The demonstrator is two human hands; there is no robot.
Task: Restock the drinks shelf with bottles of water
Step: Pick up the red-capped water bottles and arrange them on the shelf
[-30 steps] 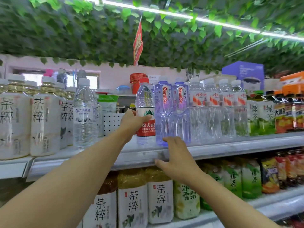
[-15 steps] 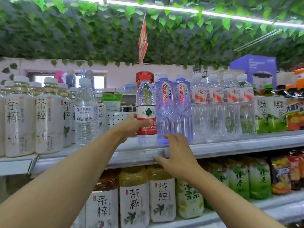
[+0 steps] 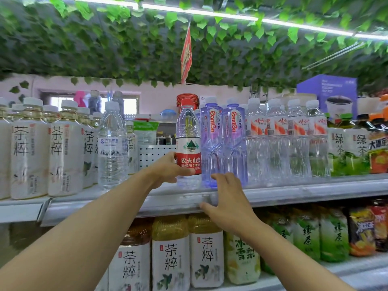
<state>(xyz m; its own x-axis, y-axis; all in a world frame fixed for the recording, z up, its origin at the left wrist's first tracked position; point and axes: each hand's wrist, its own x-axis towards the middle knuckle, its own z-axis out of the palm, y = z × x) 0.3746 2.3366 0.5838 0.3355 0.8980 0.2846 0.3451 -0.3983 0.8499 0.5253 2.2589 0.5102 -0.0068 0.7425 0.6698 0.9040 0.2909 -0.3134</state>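
Upper shelf (image 3: 294, 192), front row, counted left to right:
- cream-label tea bottles (image 3: 29, 152): three at the front edge, more behind, number unclear.
- clear water bottle with blue-and-white label (image 3: 112, 148): one.
- red-label Nongfu Spring water bottle (image 3: 188, 148): one.
- violet Ganten water bottles (image 3: 212, 143): two in front.
- clear water bottles with orange-and-white labels (image 3: 257, 141): four in front.

Lower shelf: cream-label tea bottles (image 3: 206, 255), three visible; pale yellow-green pear drink bottle (image 3: 242, 257), one.

Hands: two, left hand (image 3: 168, 171) and right hand (image 3: 226, 202).
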